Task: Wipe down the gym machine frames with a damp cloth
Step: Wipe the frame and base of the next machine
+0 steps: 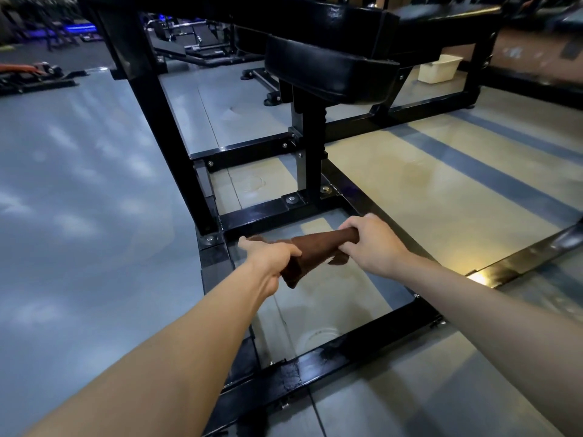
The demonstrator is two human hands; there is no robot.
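Black frame bars (331, 357) box the open floor (321, 298).

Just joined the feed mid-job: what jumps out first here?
Two hands at centre, the left hand and right hand, grip a rolled brown cloth between them. Beneath and around them runs a black machine frame, with a padded black seat above on its post.

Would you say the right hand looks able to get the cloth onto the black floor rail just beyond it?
Probably yes: the right hand holds the brown cloth close by the rail, with nothing between. The left hand grips the other end.
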